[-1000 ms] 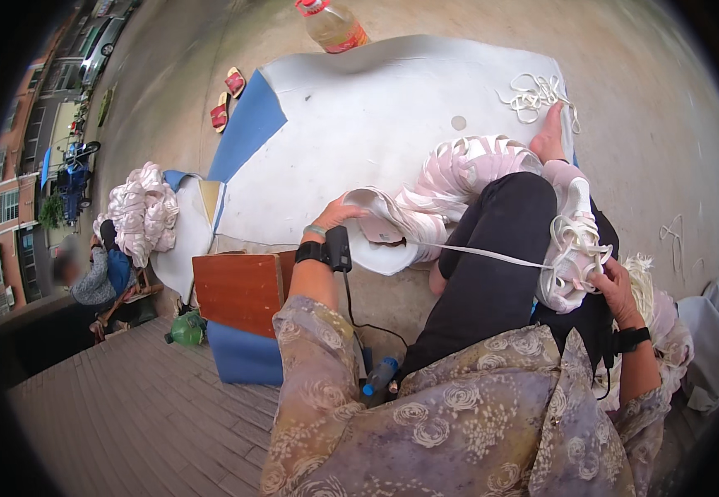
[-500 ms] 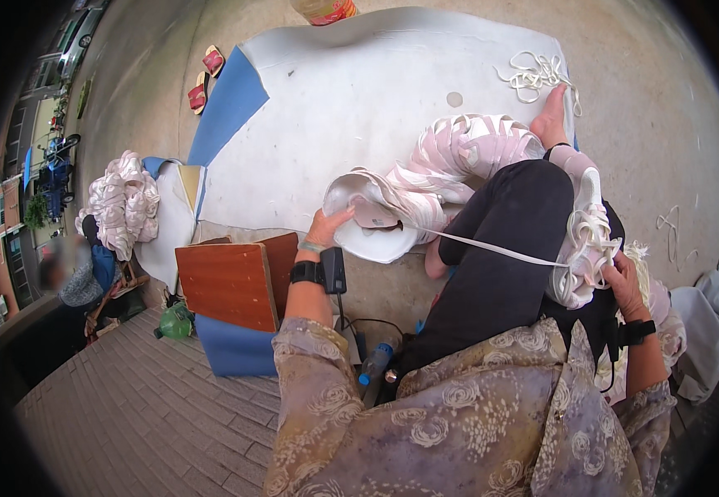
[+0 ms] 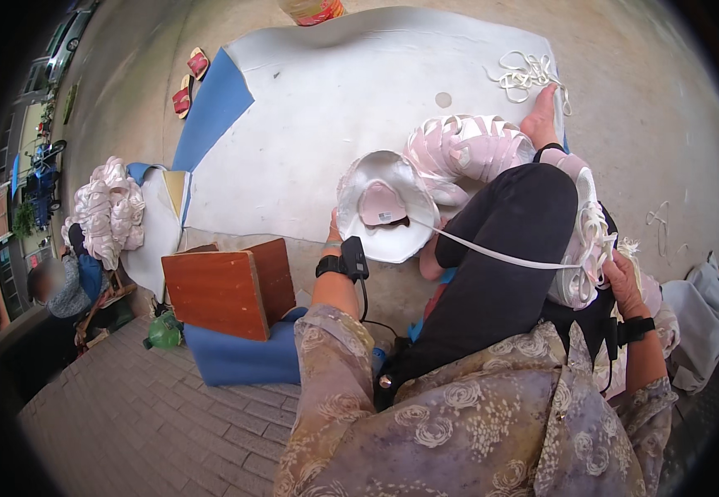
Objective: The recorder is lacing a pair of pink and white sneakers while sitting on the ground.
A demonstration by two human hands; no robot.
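My left hand [image 3: 334,232] grips the left rim of a pink and white shoe upper [image 3: 419,242], its open white side turned toward me. Most of these fingers are hidden behind it. A flat white shoelace [image 3: 504,253] runs from inside that upper across my dark trouser leg to a second, laced shoe upper [image 3: 576,282] on my lap. My right hand [image 3: 622,286] is closed at the right edge of this laced upper, by its lace loops; what exactly the fingers pinch is too small to tell.
A row of nested pink shoe uppers [image 3: 479,153] lies beyond my knee on a white sheet [image 3: 293,149]. Loose laces [image 3: 523,73] lie near my bare foot. A brown wooden box [image 3: 214,290] stands at left, with piled uppers [image 3: 107,207] and a seated person [image 3: 65,286] farther off.
My left hand has shifted right and turned the upper, so its opening faces me more. The right hand stays by the laced upper. The whole view has moved slightly.
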